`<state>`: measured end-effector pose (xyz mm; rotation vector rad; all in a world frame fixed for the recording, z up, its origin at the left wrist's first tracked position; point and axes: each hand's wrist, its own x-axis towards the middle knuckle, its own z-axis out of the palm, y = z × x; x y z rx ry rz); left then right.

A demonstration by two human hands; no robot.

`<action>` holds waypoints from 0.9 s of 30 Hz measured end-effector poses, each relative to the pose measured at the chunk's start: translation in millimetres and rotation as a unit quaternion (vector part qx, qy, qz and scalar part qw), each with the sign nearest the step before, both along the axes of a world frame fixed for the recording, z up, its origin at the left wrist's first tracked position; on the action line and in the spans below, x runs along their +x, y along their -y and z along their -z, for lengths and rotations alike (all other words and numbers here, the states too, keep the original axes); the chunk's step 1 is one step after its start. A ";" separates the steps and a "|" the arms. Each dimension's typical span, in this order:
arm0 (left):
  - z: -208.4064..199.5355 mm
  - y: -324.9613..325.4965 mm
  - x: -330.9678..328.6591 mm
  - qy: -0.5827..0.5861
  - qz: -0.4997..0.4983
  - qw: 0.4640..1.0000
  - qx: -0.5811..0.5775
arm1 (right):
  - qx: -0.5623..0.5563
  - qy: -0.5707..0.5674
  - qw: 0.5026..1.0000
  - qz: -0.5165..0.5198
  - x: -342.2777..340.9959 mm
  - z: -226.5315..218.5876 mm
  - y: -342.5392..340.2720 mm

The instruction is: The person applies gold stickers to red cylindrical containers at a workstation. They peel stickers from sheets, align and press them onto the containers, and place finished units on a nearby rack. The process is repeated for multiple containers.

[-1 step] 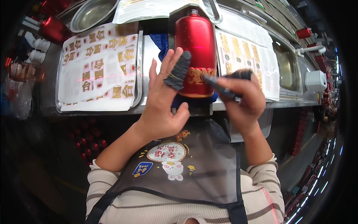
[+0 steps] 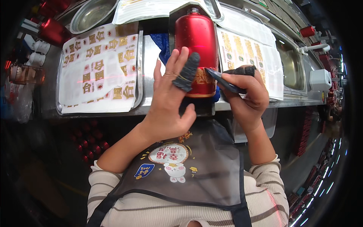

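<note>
A shiny red bottle (image 2: 196,39) lies or leans in a holder in front of me, its bare neck pointing away. Near its base is a gold decal (image 2: 203,76). My left hand (image 2: 168,87) is open, fingers outstretched, with a dark wrap on the index finger. That wrapped finger rests along the decal's left side and covers part of it. In my right hand (image 2: 247,96) is a pair of black tweezers (image 2: 230,85), tips at the decal's upper right edge. A dark wrap also covers a finger of this hand.
Left stands a metal tray (image 2: 138,90) with gold decal sheets (image 2: 102,72). More decal sheets (image 2: 245,53) lie right of the bottle. A blue cloth (image 2: 162,43) is beside it. Behind are a metal bowl (image 2: 90,17) and another red bottle (image 2: 54,31); at right, a sink (image 2: 293,68).
My left hand has shifted right, its wrapped finger further over the decal. The tweezer tips have moved up to the decal's upper edge. The bottle sits slightly further left.
</note>
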<state>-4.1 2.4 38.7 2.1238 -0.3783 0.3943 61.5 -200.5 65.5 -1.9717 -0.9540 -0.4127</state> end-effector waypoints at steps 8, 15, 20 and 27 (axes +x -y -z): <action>25.2 17.2 16.6 0.114 -0.097 0.985 0.089 | 0.221 -0.233 0.939 0.125 26.3 18.2 -4.1; 34.4 5.4 13.4 0.104 -0.075 0.991 0.048 | 0.118 -0.268 0.955 0.038 -11.9 8.7 -4.9; 37.0 -1.2 13.5 0.073 -0.043 0.995 0.055 | 0.271 -0.315 0.906 0.078 -16.9 8.4 -13.5; 39.8 -8.1 10.8 0.028 -0.035 0.992 0.116 | 0.278 -0.412 0.857 0.134 -1.0 28.5 6.4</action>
